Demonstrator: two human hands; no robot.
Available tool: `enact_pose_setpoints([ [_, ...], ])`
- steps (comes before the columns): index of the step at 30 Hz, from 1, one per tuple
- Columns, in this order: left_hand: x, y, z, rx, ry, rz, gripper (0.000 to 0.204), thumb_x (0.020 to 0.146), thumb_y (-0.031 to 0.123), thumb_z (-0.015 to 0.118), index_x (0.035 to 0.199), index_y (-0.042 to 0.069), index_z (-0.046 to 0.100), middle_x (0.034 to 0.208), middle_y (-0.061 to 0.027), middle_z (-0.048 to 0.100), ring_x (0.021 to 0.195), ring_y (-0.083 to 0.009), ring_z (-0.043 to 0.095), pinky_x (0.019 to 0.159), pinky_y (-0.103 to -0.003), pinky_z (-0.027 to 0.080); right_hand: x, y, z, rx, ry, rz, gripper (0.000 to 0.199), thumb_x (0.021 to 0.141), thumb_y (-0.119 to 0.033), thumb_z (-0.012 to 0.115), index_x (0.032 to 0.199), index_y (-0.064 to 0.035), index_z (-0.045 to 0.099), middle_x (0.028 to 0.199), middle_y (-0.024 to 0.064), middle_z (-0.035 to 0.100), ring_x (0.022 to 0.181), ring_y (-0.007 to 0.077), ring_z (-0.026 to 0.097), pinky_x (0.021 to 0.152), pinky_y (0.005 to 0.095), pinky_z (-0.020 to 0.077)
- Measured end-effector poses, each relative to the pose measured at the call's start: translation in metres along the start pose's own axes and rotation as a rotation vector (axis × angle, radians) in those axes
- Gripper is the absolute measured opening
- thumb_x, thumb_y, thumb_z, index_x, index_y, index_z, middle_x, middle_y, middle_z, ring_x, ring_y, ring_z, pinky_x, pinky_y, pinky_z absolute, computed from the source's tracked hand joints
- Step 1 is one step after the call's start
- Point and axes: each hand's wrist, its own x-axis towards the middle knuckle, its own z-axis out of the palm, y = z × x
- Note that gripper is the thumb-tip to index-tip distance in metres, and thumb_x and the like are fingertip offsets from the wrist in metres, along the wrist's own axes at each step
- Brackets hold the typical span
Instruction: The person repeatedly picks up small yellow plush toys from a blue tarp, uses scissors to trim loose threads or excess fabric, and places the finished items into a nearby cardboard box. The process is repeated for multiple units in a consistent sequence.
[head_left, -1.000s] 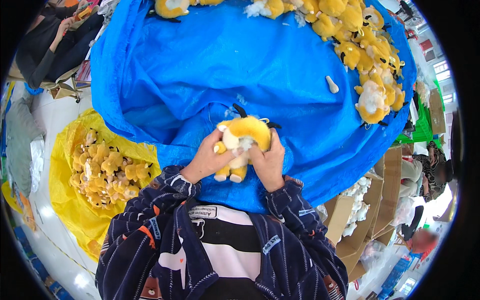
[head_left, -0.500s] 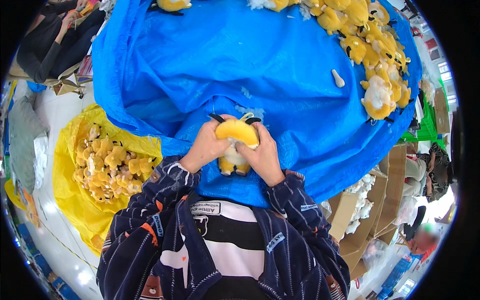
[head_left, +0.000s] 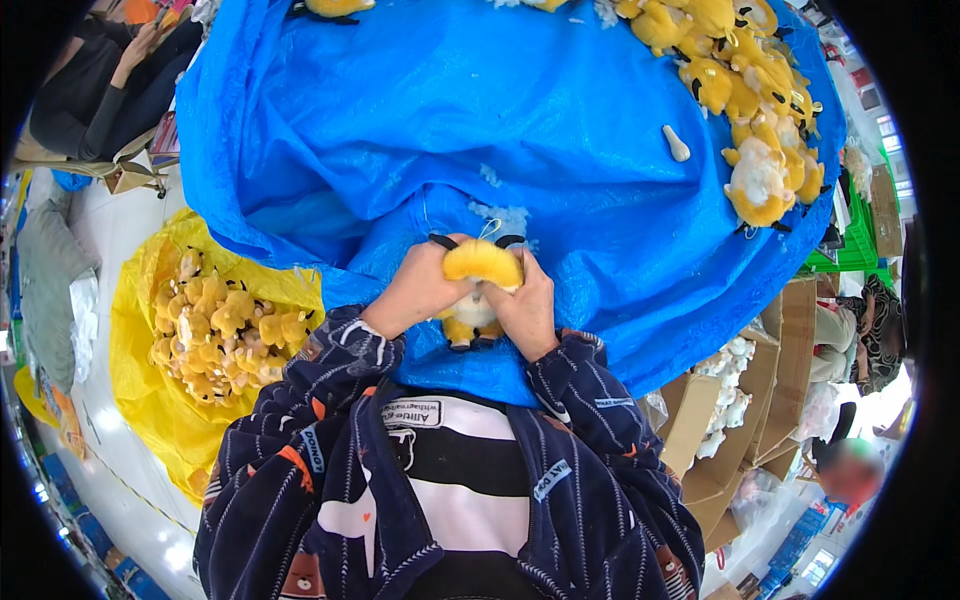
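A small yellow and white plush toy [head_left: 482, 264] with black horn-like tips and a thin loop on top is held upright between my two hands, over the near edge of a blue tarp [head_left: 430, 110]. My left hand [head_left: 418, 292] is closed round its left side, thumb on the front below the head. On the other side my right hand [head_left: 525, 305] grips it the same way, both thumbs close together under the yellow brow. The toy's pale belly and its two feet show beneath my thumbs. What my fingers do behind it is hidden.
Many similar plush toys [head_left: 760, 110] are heaped at the tarp's far right. A small white stuffed piece [head_left: 676, 143] and fluff [head_left: 500, 218] lie on the tarp. To the left, a yellow bag [head_left: 150, 420] holds more toys; at right stands a cardboard box [head_left: 690, 415] with white pieces.
The toy's head has tipped forward and down between my hands, so less of its front shows. My hands keep hold of it, nearly in the same place.
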Motion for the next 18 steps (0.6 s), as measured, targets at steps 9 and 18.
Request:
enact_pose_setpoints([
  [9, 0.01, 0.0, -0.011, -0.088, -0.055, 0.001, 0.038, 0.071, 0.007, 0.067, 0.108, 0.004, 0.057, 0.103, -0.0093, 0.061, 0.093, -0.0215, 0.06, 0.077, -0.032, 0.048, 0.001, -0.001, -0.005, -0.006, 0.066, 0.006, 0.031, 0.069, -0.01, 0.069, 0.094, 0.0001, 0.055, 0.084, 0.0191, 0.064, 0.079, 0.0364, 0.064, 0.067, 0.0373, 0.0504],
  [18, 0.004, -0.006, -0.002, -0.252, -0.064, 0.023, 0.041, 0.074, 0.013, 0.07, 0.111, 0.003, 0.057, 0.101, -0.0123, 0.063, 0.089, -0.0221, 0.063, 0.076, -0.032, 0.05, 0.0, -0.002, -0.007, -0.072, 0.048, -0.105, 0.034, 0.069, -0.005, 0.066, 0.1, -0.0001, 0.054, 0.09, 0.02, 0.063, 0.086, 0.0369, 0.062, 0.072, 0.0384, 0.0498],
])
